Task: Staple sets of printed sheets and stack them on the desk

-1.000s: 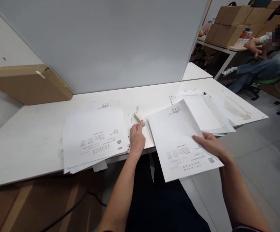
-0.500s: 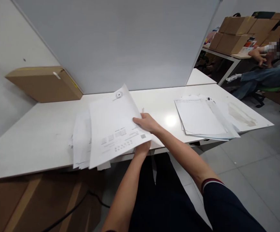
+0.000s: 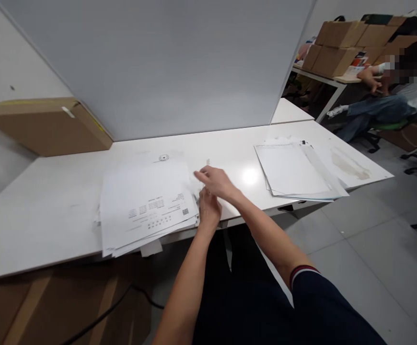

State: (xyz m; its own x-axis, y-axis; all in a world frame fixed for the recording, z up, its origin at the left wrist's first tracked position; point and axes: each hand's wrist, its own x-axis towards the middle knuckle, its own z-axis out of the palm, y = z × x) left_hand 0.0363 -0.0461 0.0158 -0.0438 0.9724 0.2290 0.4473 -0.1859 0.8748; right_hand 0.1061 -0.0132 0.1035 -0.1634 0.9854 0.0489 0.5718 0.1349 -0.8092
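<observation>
A stack of printed paper sheets (image 3: 144, 191) lies near the front edge of the table, its top sheet showing a round stamp, lines of text and a small square code. At the stack's right edge, my left hand (image 3: 209, 208) has its fingers curled at the sheets' edges; their tips are partly hidden. Just above it, my right hand (image 3: 217, 182) crosses over with its fingers stretched to the left, slightly blurred, beside the stack. No sheet is visibly lifted in it.
Another pile of papers (image 3: 291, 167) with a clear sleeve lies on the right of the white table (image 3: 230, 139). A cardboard box (image 3: 50, 127) leans at the back left, beside a large white board (image 3: 179, 67). A seated person (image 3: 391, 103) and stacked boxes (image 3: 338, 45) are at far right.
The top sheet, tilted up in my right hand before, has dropped leftward and now lies flat on the stack. My right hand has let go of it. The view has shifted slightly.
</observation>
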